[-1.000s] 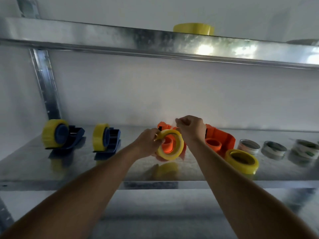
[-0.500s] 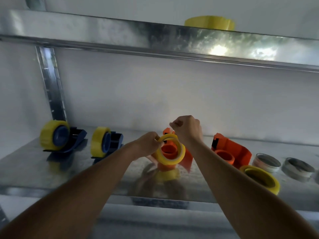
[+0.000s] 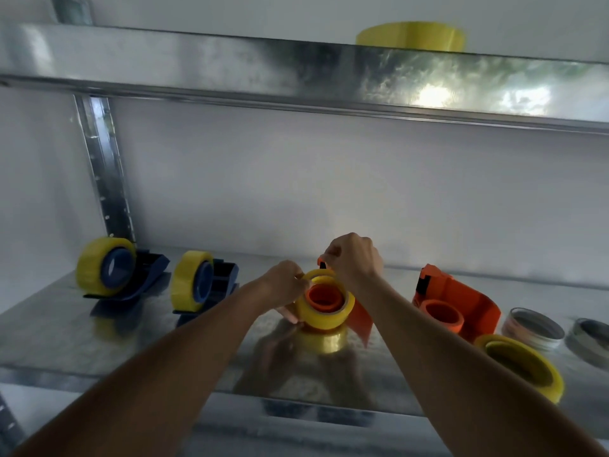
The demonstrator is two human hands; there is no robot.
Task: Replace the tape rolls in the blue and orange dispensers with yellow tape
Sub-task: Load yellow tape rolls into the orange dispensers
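Note:
A yellow tape roll (image 3: 321,313) sits around the orange hub (image 3: 324,296) of an orange dispenser (image 3: 361,319) lying flat at mid-shelf. My left hand (image 3: 285,286) grips the roll's left rim. My right hand (image 3: 352,258) pinches something small above the roll's far edge; what it pinches is hidden. A second orange dispenser (image 3: 458,303) lies to the right with a bare hub. Beside it rests a loose yellow roll (image 3: 524,366). Two blue dispensers (image 3: 131,280) (image 3: 211,285) at the left carry yellow tape.
Two used rolls (image 3: 534,329) (image 3: 588,339) lie at the far right of the metal shelf (image 3: 99,334). Another yellow roll (image 3: 410,37) stands on the upper shelf (image 3: 230,67). A metal upright (image 3: 103,166) rises at the back left.
The yellow roll went from held tilted in front of the orange dispenser to seated down over its hub. Both hands followed it. The camera moved closer.

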